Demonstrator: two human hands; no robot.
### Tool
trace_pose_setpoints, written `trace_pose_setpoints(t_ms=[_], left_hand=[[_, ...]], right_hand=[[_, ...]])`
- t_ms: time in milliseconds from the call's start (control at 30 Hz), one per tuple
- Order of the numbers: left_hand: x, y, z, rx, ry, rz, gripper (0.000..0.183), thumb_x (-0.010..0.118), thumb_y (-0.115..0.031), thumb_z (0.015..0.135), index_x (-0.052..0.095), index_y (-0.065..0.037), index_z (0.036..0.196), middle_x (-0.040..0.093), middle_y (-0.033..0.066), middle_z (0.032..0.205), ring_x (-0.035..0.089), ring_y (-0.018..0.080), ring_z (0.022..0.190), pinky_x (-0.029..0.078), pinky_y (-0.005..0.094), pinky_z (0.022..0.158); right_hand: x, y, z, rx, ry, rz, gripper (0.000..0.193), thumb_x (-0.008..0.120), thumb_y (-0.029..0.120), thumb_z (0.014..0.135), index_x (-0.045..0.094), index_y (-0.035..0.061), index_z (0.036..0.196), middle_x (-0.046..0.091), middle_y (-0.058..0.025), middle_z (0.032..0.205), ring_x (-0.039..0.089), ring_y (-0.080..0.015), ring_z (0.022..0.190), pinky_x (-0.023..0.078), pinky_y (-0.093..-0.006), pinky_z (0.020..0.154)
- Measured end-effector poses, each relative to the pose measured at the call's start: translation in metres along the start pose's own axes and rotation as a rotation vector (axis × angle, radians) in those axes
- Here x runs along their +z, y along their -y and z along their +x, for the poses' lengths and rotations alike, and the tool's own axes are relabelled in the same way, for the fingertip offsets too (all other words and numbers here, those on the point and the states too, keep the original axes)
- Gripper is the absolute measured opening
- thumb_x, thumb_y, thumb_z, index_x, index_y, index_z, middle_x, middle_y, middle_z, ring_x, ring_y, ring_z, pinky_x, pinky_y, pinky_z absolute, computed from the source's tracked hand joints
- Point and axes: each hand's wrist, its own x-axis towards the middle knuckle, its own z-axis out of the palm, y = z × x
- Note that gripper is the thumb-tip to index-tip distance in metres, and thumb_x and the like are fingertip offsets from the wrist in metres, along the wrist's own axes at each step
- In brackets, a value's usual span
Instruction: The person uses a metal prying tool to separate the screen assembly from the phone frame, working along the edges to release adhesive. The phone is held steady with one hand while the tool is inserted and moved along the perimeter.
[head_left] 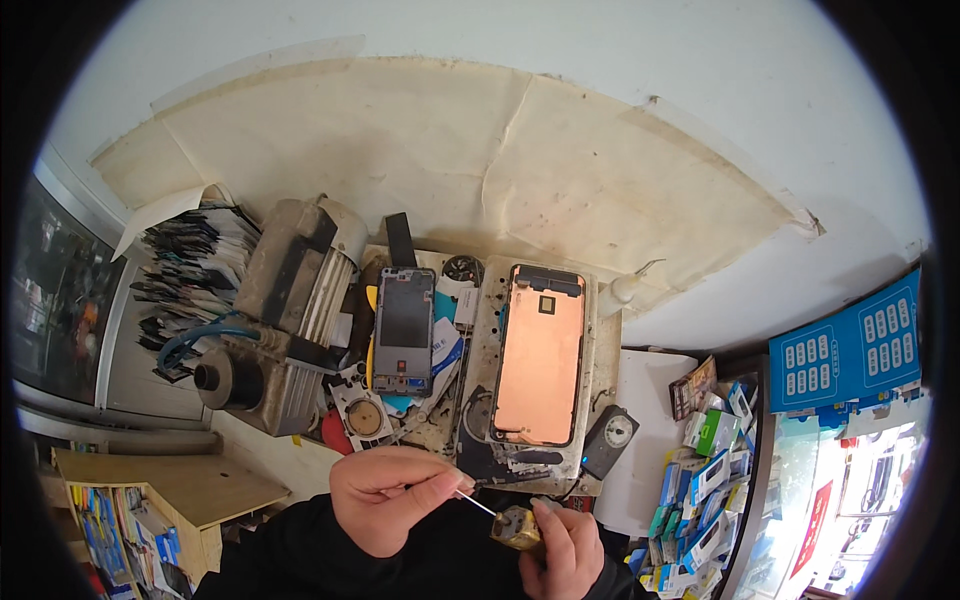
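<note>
My left hand [388, 502] pinches a thin white stick [479, 505] between thumb and fingers. The stick slants down to the right, and its far end meets the dark top of a small brownish-yellow container [518, 540]. My right hand [570, 552] grips that container from its right side; whether the stick's end goes inside is too small to tell. Beyond my hands, a phone screen panel [541, 360] with a copper-coloured back lies on a grimy work plate [484, 400]. To its left rests a dark phone frame [405, 325] with its inside facing up.
A dusty motor-like machine [290, 290] stands at the left beside a stack of thin sleeves [195, 260]. Right of the plate lie a small black box with a dial [611, 440] and a white bottle with a bent tip [618, 292]. Several packaged goods [700, 500] crowd the right side.
</note>
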Motion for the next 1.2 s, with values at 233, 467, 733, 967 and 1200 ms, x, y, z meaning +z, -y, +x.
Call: trace_pose_setpoints(t_ms=[233,467,733,967,1200], left_hand=[[-0.018,-0.016,0.010,0.265,-0.031,0.270,0.028,0.063,-0.014,0.102,0.076,0.008,0.090,0.077,0.0175,0.090,0.073,0.0211,0.078,0.057,0.0311,0.072],[-0.022,0.001,0.003,0.067,-0.145,-0.021,0.037,0.050,-0.017,0.107,0.071,0.009,0.090,0.074,0.0186,0.084,0.070,0.0213,0.068,0.057,0.0325,0.065],[-0.039,0.037,0.017,0.649,0.221,0.434,0.007,0.076,-0.008,0.082,0.076,-0.002,0.080,0.069,0.0099,0.068,0.065,0.0228,0.054,0.049,0.0311,0.047],[-0.042,0.039,0.021,0.712,0.177,0.732,0.023,0.081,-0.013,0.077,0.077,-0.002,0.096,0.073,0.0157,0.091,0.072,0.0289,0.069,0.056,0.0359,0.057],[-0.027,-0.011,0.046,0.791,0.279,0.840,0.041,0.070,-0.042,0.094,0.075,-0.006,0.113,0.071,0.0171,0.120,0.069,0.0342,0.111,0.054,0.0507,0.099]], right_hand=[[-0.007,0.001,0.001,-0.046,-0.002,-0.083,0.060,0.067,-0.010,0.073,0.061,-0.0073,0.132,0.062,-0.0237,0.107,0.064,-0.0386,0.089,0.055,-0.0428,0.078],[-0.016,-0.009,-0.008,0.109,0.006,0.077,0.066,0.069,-0.009,0.072,0.054,-0.0065,0.136,0.059,-0.0255,0.113,0.063,-0.0425,0.093,0.054,-0.0430,0.083],[-0.042,-0.029,-0.019,0.401,0.153,0.370,0.071,0.064,-0.012,0.078,0.045,-0.0033,0.146,0.056,-0.0202,0.126,0.060,-0.0336,0.113,0.047,-0.0372,0.097],[-0.108,-0.059,-0.017,0.512,-0.112,0.783,0.076,0.093,0.017,0.077,0.048,-0.0046,0.135,0.061,-0.0141,0.126,0.063,-0.0199,0.114,0.049,-0.0353,0.101],[-0.194,-0.084,0.036,0.471,0.207,0.048,0.072,0.076,0.030,0.093,0.042,-0.0044,0.147,0.066,-0.0165,0.115,0.068,-0.0238,0.103,0.054,-0.0370,0.091]])
